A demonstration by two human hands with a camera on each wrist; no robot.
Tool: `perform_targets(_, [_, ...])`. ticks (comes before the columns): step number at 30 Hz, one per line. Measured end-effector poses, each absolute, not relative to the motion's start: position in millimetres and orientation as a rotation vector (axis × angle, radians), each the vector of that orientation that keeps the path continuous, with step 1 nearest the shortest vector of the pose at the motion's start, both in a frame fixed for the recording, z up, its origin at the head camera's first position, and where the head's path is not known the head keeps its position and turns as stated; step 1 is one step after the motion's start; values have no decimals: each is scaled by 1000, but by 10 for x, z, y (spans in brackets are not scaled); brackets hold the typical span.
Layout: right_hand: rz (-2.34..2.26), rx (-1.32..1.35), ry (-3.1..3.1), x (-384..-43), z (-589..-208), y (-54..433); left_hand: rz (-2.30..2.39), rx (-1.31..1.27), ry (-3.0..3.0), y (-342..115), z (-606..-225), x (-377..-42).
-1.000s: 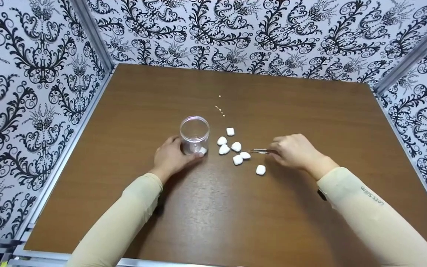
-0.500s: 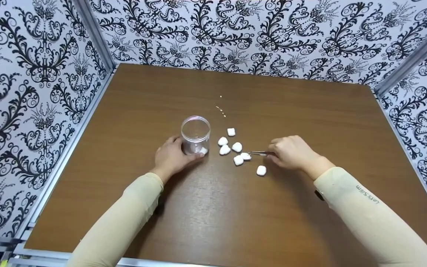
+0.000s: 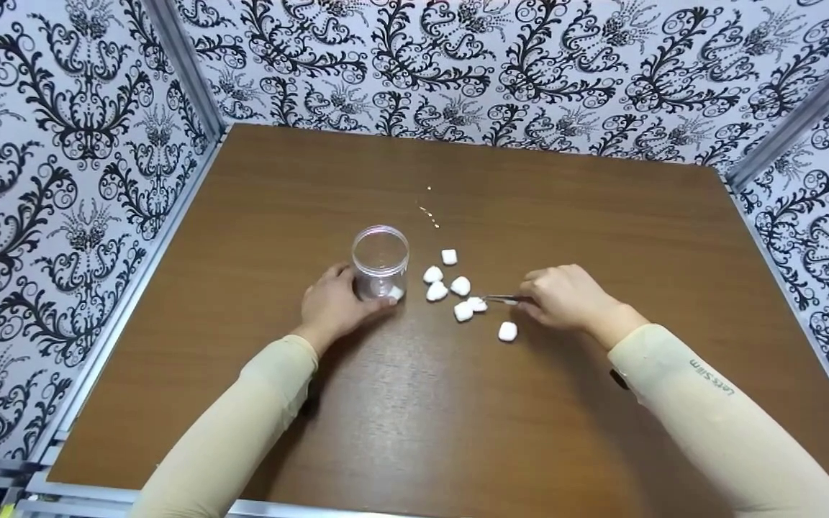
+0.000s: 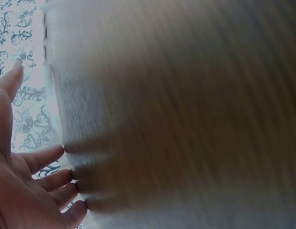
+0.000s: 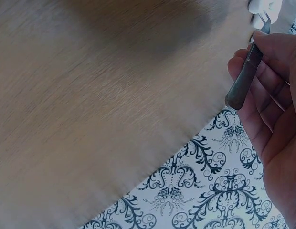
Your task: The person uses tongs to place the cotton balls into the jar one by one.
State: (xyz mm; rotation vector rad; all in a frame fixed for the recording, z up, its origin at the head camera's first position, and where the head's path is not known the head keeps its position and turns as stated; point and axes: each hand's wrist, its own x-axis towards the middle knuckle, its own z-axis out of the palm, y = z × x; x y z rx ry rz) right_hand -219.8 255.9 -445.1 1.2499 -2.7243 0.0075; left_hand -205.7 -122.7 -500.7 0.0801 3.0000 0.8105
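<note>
Head view has the left hand (image 3: 333,306) curled partway round the jar (image 3: 380,277), left of centre, and the right hand (image 3: 564,296) pinching the fork (image 5: 249,67) at a right-of-centre marshmallow (image 3: 478,305), best pushed slowly.

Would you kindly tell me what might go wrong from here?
The fork, its tip at one white piece right beside its neighbour, might shove both. The right hand could bump the lone piece lying near it. If the left hand jerks, the open jar might tip.
</note>
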Motion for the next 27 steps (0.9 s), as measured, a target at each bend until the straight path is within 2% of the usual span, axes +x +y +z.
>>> perform_targets(27, [14, 1266, -2692, -2230, -4463, 2552, 804, 85, 2994, -1220, -4966, -2027])
